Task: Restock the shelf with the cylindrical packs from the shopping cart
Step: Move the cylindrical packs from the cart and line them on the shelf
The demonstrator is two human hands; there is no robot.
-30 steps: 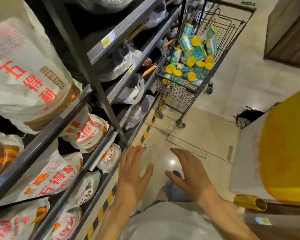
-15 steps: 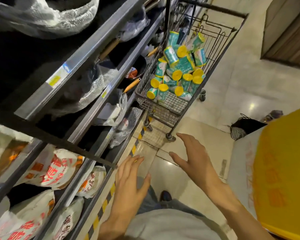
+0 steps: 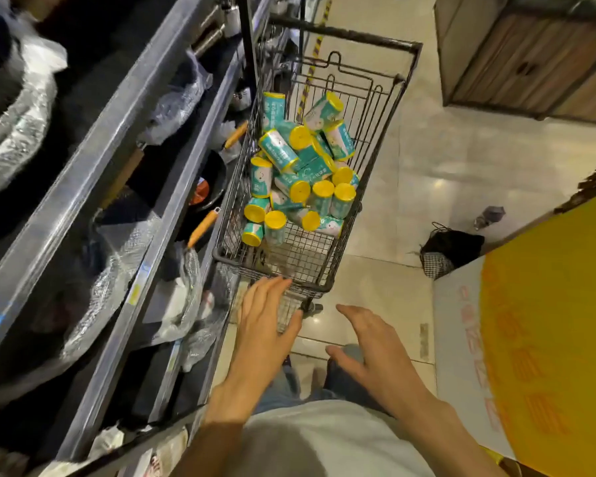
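1. Compared with the earlier frames, the shopping cart (image 3: 324, 235) is sitting much nearer in the view: its near rim is now lying just past the fingertips, where before open floor was separating them from it.
2. The left hand (image 3: 262, 325) is reaching toward the cart's near rim with fingers straight and spread, gripping nothing. Its fingertips are overlapping the lower wire edge, though whether they are touching it cannot be told.
3. The right hand (image 3: 375, 352) is hovering to the right of the cart's near corner, apart from it, with fingers relaxed and slightly bent and thumb spread, holding nothing.
4. The bagged goods with red lettering that were filling the shelf (image 3: 145, 215) a second ago are no longer showing beside the cart, apart from a scrap at the bottom edge; plastic-wrapped pans with orange handles are lying there instead.
5. The cylindrical packs (image 3: 300, 173), teal and white with yellow lids, are lying jumbled inside the cart's basket, piled toward its middle and far end. About eighteen are showing, though an exact count cannot be made since some are covering others.
6. One cart, two hands and one black bag (image 3: 451, 246) are showing; the bag is resting on the floor well to the right of the cart.
7. A large yellow display (image 3: 547, 339) is standing farther right of the cart, beyond the bag.
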